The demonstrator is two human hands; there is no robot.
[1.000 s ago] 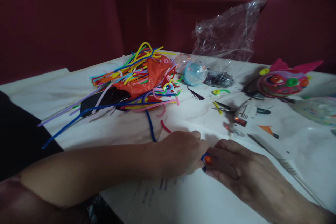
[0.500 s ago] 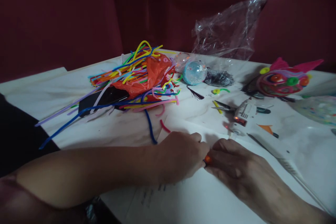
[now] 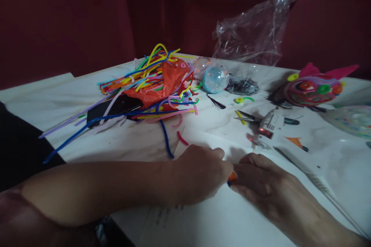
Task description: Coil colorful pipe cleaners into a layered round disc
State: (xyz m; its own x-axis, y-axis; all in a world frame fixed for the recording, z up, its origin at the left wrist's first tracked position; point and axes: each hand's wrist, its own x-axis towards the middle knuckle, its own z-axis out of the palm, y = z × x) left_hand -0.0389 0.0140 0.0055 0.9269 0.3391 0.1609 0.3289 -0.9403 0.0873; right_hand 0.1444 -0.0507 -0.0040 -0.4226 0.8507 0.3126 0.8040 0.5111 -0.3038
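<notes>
- Pinching from both sides, your left hand and right hand meet fingertip to fingertip over a small orange piece; each grip is clenched on it, and only a sliver with a trace of blue beneath shows between the fingers, so you cannot tell its shape.
- Your right forearm is cut off at the lower right corner, and your left arm runs out of the lower left into shadow.
- Faint writing on the white paper under your hands is too blurred to read.
- Your hands rest low on that paper, near the front of the worktop; bare paper lies just ahead of and below them.
- Past your knuckles the room narrows: a glue gun and tweezers lie near your right hand, and a heap of pipe cleaners sits well apart to the left, with blue strands trailing toward the worktop's left edge.
- Farther back stand a clear ball, a crumpled plastic bag and a colourful mask-like craft.
- Both wrists lie flat, knuckles up, fingers curled inward.
</notes>
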